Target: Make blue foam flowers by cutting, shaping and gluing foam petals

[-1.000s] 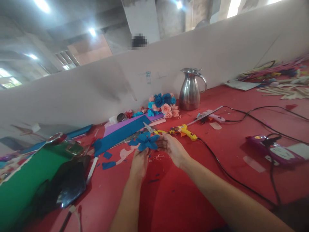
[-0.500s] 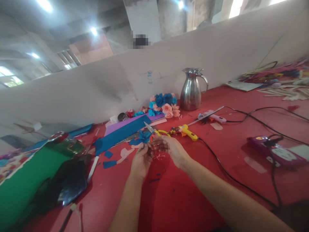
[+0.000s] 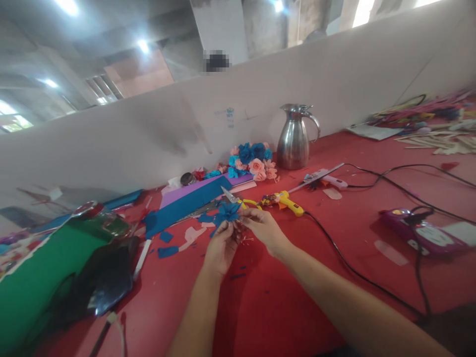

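Note:
Between my hands, over the red table, is a blue paper flower with spread petals. The fingers of my left hand are closed on its base from below. My right hand is beside the flower's right side, thumb and fingertips pinched together; whether they grip a petal or something small is hidden. Just behind lie scissors with yellow handles, partly covered by the flower and my right hand. A yellow glue gun rests to the right of them. Blue paper scraps and pink scraps lie to the left.
A steel jug stands at the back beside a bunch of blue and pink paper flowers. A pink glue gun and a purple power strip with black cables lie right. Blue sheets, a jar and a green board are left.
The blue flower has turned so its petals show more fully and has shifted slightly right. My right fingers have drawn into a pinch near it.

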`<state>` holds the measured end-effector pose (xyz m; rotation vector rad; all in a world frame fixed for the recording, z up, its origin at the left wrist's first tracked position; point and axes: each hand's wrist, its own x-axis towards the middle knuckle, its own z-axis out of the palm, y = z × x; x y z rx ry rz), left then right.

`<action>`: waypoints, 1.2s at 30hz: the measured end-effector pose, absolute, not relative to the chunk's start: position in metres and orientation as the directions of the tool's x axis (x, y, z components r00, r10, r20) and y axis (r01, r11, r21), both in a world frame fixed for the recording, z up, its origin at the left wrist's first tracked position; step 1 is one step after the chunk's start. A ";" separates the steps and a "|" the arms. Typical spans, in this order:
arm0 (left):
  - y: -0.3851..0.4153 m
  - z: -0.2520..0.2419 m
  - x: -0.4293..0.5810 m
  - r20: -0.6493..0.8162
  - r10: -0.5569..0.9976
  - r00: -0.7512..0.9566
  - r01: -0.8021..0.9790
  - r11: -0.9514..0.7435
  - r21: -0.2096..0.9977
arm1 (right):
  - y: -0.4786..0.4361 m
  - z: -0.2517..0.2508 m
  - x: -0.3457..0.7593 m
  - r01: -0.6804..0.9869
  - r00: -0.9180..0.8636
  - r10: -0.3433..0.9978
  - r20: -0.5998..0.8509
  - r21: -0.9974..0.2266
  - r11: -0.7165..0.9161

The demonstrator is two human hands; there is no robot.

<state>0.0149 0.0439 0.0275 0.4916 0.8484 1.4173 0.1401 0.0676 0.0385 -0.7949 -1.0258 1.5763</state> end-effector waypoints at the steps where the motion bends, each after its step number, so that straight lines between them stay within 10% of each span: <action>1: 0.044 0.027 0.016 -0.216 0.975 -0.055 -0.645 0.130 0.753 | 0.068 0.036 0.140 -0.395 -0.226 0.974 0.024 -0.916 -0.070; 36: 0.046 0.015 0.012 -0.059 0.985 -0.162 -0.397 -0.010 0.918 | 0.066 0.029 0.140 -0.027 -0.192 0.936 0.294 -0.955 0.295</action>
